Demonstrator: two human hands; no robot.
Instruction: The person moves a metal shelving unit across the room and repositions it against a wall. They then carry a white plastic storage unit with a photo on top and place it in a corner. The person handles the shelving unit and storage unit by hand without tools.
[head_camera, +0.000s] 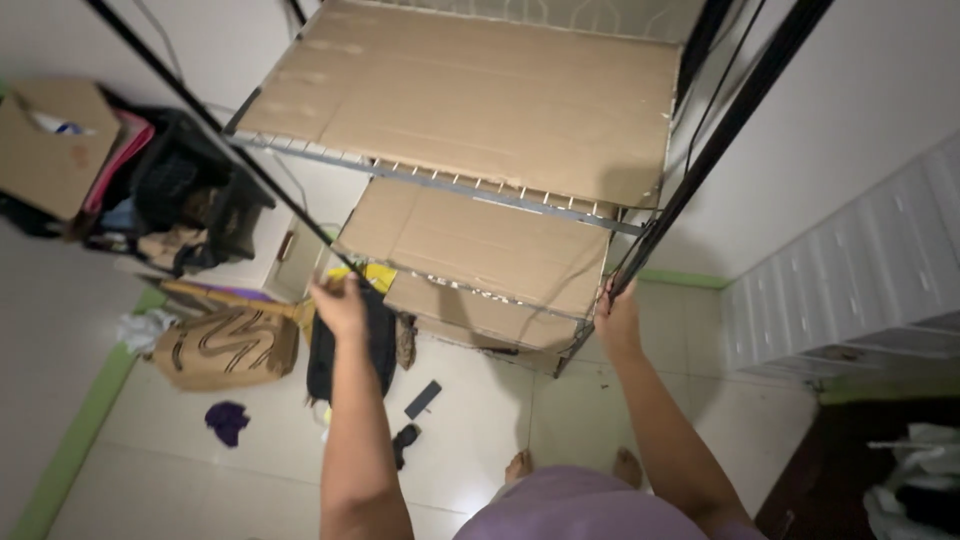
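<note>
The room is dim, with soft light that seems to fall from above. The white wall (860, 120) at two o'clock and the tiled floor (470, 440) near six o'clock catch the most brightness, the tiles showing a faint sheen. Shadow pools under the cardboard-lined shelves (480, 100) and at eight o'clock. Straight frame poles bow outward near the edges, a wide-lens distortion. Detail is slightly soft and grainy throughout.

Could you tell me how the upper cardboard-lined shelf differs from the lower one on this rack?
The upper shelf looks wider and sits nearer the camera; the lower shelf looks smaller and is partly hidden beneath it. The upper cardboard is brighter, the lower shaded. Both are brown cardboard on wire grids in the black frame.
</note>
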